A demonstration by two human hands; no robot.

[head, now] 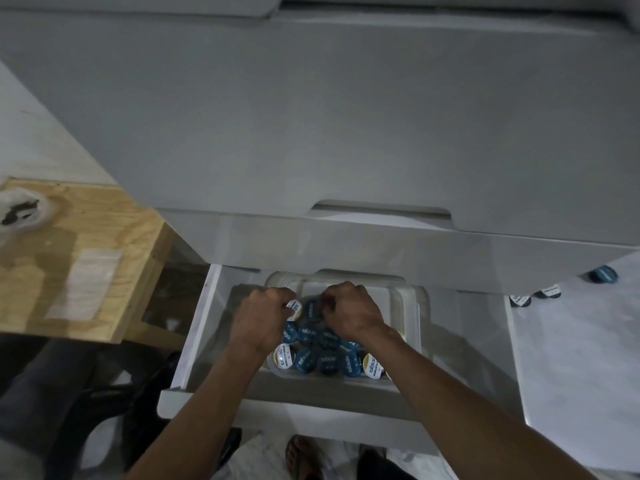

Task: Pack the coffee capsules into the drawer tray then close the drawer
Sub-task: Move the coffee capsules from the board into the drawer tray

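Observation:
The white drawer (194, 341) stands pulled out below the grey cabinet. Inside it lies a clear plastic tray (412, 306) holding several coffee capsules (306, 336), most with blue lids and a few with white and yellow lids. My left hand (263, 317) reaches into the tray and pinches a white-lidded capsule (294, 308) at its far left. Beside it, my right hand (353, 311) has its fingers curled over a blue capsule (311, 308) near the tray's middle. The far part of the tray holds no capsules.
Three loose capsules (547, 292) lie on the pale floor to the right of the drawer, under the cabinet's edge. A plywood board (79, 258) lies at the left. A dark chair base (114, 403) stands at the lower left. My sandalled foot (304, 459) is below the drawer front.

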